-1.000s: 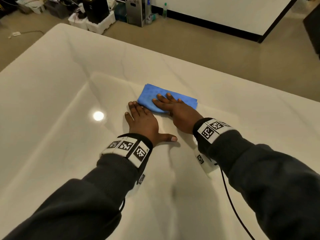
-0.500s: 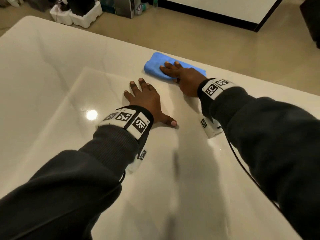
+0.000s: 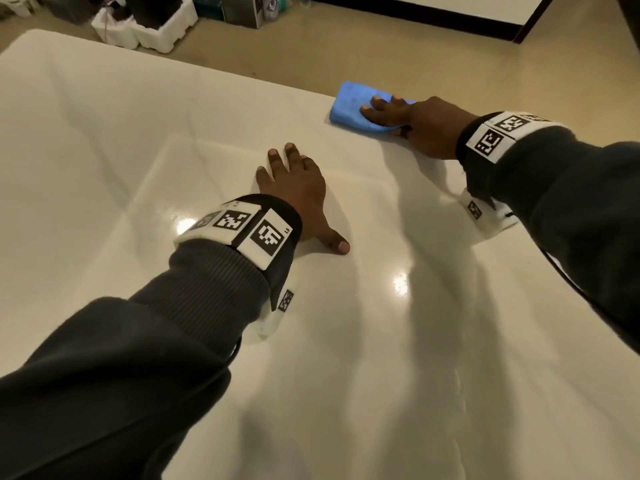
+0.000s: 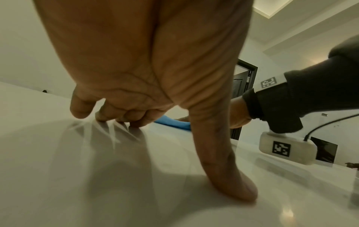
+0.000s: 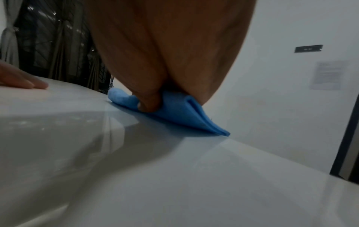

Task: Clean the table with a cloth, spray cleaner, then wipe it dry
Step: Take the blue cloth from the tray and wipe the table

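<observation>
A folded blue cloth [image 3: 349,105] lies at the far edge of the glossy white table [image 3: 104,133]. My right hand [image 3: 412,123] lies flat on top of it, fingers straight and pressing it down; in the right wrist view my thumb pushes into the cloth [image 5: 180,113] under my right hand [image 5: 165,46]. My left hand [image 3: 294,181] rests flat on the bare tabletop nearer to me, fingers spread and thumb out to the right, holding nothing. The left wrist view shows my left hand [image 4: 136,76] with fingertips on the surface and the cloth [image 4: 172,124] beyond. No spray bottle is in view.
Beige floor lies beyond the table's far edge. White foam boxes [image 3: 152,29] and dark equipment stand on the floor at the upper left. A black cable [image 3: 571,289] trails from my right wrist over the table's right side.
My right hand has pushed the cloth away from me and to the right, up to the far edge. The left hand has stayed flat on the table.
</observation>
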